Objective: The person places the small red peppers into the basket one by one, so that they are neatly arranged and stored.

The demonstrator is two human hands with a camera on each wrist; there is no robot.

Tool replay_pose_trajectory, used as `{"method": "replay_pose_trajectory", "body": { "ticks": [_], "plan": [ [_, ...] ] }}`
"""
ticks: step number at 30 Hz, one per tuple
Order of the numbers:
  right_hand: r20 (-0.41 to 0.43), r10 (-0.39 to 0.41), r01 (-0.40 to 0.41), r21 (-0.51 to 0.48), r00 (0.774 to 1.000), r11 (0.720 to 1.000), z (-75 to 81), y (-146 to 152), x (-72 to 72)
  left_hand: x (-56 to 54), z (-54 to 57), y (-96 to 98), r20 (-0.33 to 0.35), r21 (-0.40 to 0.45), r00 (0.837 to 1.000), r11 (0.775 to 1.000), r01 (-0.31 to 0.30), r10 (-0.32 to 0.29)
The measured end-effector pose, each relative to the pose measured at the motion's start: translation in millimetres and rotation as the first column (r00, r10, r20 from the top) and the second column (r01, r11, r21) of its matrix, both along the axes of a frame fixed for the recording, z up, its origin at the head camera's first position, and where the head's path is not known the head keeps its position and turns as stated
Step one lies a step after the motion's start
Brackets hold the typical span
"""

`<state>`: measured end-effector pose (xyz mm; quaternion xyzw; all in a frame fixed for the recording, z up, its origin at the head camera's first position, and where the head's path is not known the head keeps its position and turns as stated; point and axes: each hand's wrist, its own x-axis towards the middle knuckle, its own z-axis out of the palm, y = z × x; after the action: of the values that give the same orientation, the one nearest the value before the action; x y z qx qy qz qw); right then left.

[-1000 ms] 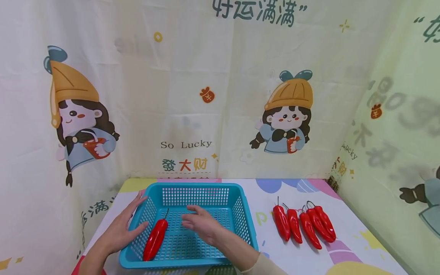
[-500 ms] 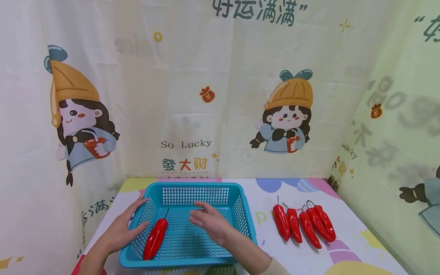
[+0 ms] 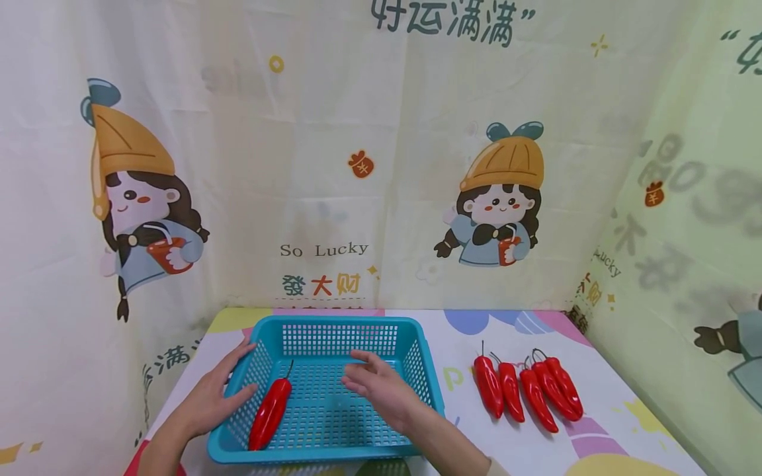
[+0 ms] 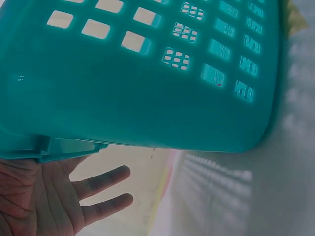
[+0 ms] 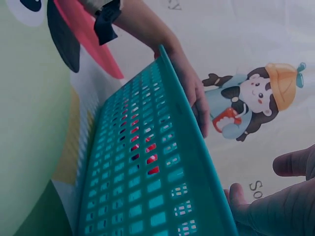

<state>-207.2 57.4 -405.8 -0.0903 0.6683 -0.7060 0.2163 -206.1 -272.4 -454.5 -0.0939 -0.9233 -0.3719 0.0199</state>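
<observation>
A turquoise plastic basket (image 3: 333,453) with perforated walls stands on the table. One long red chili pepper (image 3: 270,414) lies in its left part, stem pointing away from me. Against the basket's left rim rests my left hand (image 3: 211,400), its thumb reaching over the rim; the left wrist view shows two of its fingers (image 4: 106,182) stretched out beyond the basket wall. My right hand (image 3: 381,390) hovers above the right half of the basket, holding nothing, fingers loosely extended. Part of that hand appears at the lower right in the right wrist view.
To the right of the basket, several red chili peppers (image 3: 532,390) lie side by side on the patterned table (image 3: 470,449). Cloth with cartoon prints (image 3: 411,198) hangs behind the table and along both sides.
My right hand has drifted to the right over the basket, its fingers staying extended. The left hand, the basket and the peppers have kept their places.
</observation>
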Motion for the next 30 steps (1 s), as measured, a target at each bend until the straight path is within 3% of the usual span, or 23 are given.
{"method": "replay_pose_trajectory", "body": {
  "ticks": [13, 30],
  "plan": [
    [-0.012, -0.04, 0.04, -0.03, 0.999, 0.999, -5.4, 20, 0.2, -0.9, -0.6, -0.1, 0.02, 0.018, 1.0, 1.0, -0.004, 0.003],
    [-0.032, -0.074, 0.074, 0.007, 0.997, 0.997, -2.7, 48, -1.5, 0.1, -2.5, 1.4, -0.029, 0.017, 1.0, 1.0, -0.006, 0.007]
  ]
}}
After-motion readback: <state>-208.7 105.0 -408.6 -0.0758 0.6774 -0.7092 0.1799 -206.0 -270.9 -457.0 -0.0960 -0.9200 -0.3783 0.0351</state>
